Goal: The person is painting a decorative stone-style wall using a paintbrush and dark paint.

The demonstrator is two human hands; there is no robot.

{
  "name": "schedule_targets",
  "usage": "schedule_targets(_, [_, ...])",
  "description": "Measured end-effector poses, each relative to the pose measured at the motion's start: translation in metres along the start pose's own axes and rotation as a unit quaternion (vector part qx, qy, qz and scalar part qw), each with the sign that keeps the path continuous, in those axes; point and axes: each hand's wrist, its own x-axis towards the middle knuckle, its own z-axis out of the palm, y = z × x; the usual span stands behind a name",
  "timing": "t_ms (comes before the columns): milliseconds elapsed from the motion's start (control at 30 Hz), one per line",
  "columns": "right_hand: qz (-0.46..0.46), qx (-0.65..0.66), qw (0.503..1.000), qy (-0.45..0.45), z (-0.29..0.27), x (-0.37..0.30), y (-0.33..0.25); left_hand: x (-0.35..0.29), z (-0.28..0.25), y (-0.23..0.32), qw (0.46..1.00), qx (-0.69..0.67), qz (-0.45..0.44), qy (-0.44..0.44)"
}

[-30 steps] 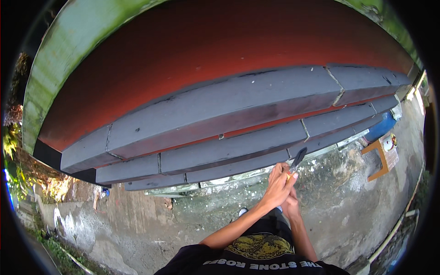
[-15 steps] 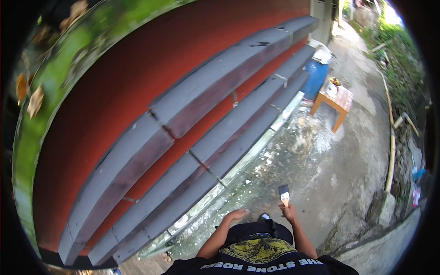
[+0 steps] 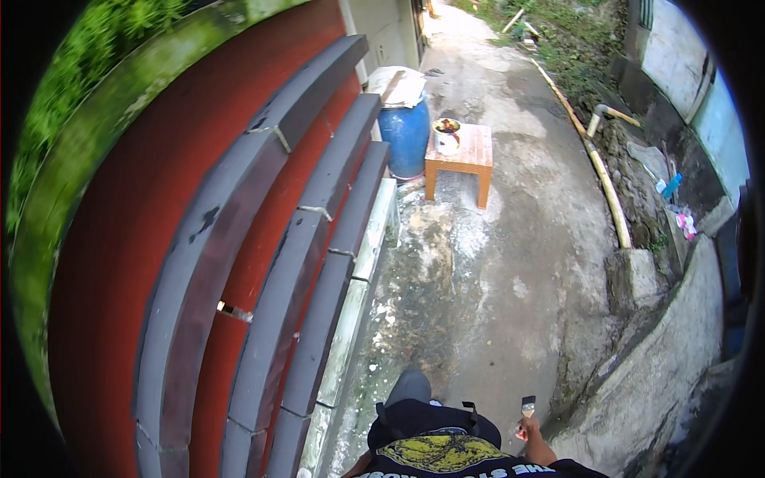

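In my right hand (image 3: 529, 429), low at the right of my body, a flat paintbrush (image 3: 528, 405) is held by its handle. Its dark bristles point up and away from me. My left hand does not show; only a bit of that forearm is at the lower edge beside my shirt. To my left runs a red wall (image 3: 103, 263) with long grey ledges (image 3: 275, 319) stacked along it. Farther ahead a small orange-brown table (image 3: 470, 142) carries a white paint bucket (image 3: 447, 142) with coloured smears around its top.
A blue barrel (image 3: 404, 139) with a pale cover (image 3: 396, 85) stands left of the table. The concrete path (image 3: 510, 255) is splashed with white paint. Bamboo poles (image 3: 610, 191) lie along its right side, near a concrete block (image 3: 632, 280) and a low sloping wall (image 3: 661, 350).
My view has swung right, toward the path, and the table and barrel are nearer. My left hand has dropped out of sight. The paintbrush stays in my right hand, now lower in the picture.
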Motion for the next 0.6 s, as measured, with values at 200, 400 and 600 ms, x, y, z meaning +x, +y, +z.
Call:
schedule_targets(200, [0.018,0.109,0.992,-0.063,0.070,-0.019,-0.088,0.077,-0.058,0.124,0.981,0.122,0.149,-0.009])
schedule_targets(400, [-0.050,0.095,0.994,-0.015,0.055,-0.038,-0.188,0.176,-0.149,0.266,0.998,-0.060,-0.013,0.019])
schedule_targets(600, [-0.048,0.212,0.972,0.086,0.050,-0.040,-0.278,0.256,-0.218,0.455,0.893,0.337,0.297,0.016])
